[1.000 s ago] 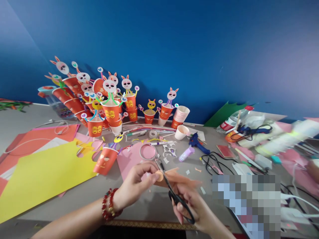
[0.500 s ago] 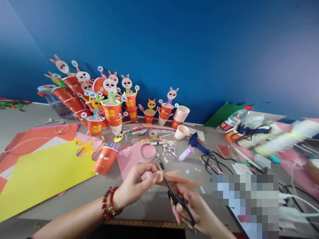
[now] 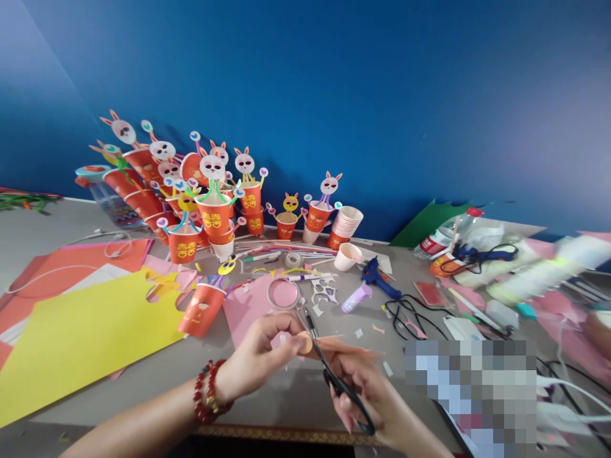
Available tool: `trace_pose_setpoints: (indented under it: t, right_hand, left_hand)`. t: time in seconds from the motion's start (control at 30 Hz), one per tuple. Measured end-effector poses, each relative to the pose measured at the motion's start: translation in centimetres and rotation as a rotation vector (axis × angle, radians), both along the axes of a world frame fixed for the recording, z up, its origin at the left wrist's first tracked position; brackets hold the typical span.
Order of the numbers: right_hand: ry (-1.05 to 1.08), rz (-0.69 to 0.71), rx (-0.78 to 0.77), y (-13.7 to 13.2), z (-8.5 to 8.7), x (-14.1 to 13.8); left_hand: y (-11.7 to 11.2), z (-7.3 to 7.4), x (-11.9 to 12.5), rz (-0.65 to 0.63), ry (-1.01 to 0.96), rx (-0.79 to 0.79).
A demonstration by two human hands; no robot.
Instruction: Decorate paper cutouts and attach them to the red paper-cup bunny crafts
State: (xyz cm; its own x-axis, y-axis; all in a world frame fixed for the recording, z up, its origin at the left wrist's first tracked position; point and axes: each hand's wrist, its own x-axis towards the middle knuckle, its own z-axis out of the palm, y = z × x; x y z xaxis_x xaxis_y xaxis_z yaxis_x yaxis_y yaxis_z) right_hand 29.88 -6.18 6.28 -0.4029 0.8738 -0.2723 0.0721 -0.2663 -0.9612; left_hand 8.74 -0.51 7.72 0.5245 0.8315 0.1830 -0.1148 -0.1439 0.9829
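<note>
My left hand (image 3: 265, 348), with a red bead bracelet (image 3: 209, 391) on its wrist, pinches a small rounded piece of orange paper (image 3: 305, 343) between thumb and fingers. In my right hand (image 3: 367, 385) is a pair of scissors (image 3: 351, 397) with black handles, its blades pointing up and away beside the left fingertips. A pointed strip of orange paper (image 3: 351, 346) extends rightward behind the blades, over the right fingers. Whether the blades are touching the paper's edge is hard to make out. Just beyond the hands lies a roll of tape (image 3: 296, 294) on pink paper (image 3: 243, 305).
Red paper cups (image 3: 213, 216) with rabbit figures crowd the back left. Yellow paper (image 3: 95, 337) covers the left side. A blue glue gun (image 3: 379, 278), purple glue stick (image 3: 356, 298) and black cord (image 3: 405, 318) lie right of centre. A bottle (image 3: 442, 235) lies farther right.
Both hands keep their grips, with the scissors at nearly the same place on the paper. The far objects appear slightly lower in view.
</note>
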Motion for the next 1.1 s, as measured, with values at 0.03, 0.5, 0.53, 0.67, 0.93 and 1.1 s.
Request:
trace_pose_setpoints:
  t: [0.03, 0.5, 0.53, 0.67, 0.93, 1.1]
  right_hand:
    - [0.007, -0.002, -0.005, 0.0, 0.0, 0.0]
    - [-0.051, -0.028, -0.067, 0.1, 0.0, 0.2]
    - [-0.053, -0.026, -0.063, 0.1, 0.0, 0.2]
    - [-0.016, -0.006, -0.022, 0.1, -0.1, 0.0]
    - [-0.015, 0.005, -0.025, -0.3, 0.6, -0.4]
    - [0.029, 0.033, 0.014, -0.2, 1.3, -0.2]
  left_hand:
    - [0.0, 0.0, 0.0, 0.001, -0.002, 0.002]
    - [0.0, -0.1, 0.0, 0.004, -0.024, -0.033]
    - [0.0, -0.1, 0.0, 0.001, -0.033, -0.043]
    - [-0.4, -0.1, 0.2, 0.017, -0.069, -0.08]
    - [-0.6, -0.4, 0.4, 0.029, -0.092, -0.071]
    - [-0.2, 0.2, 0.2, -0.015, -0.03, -0.017]
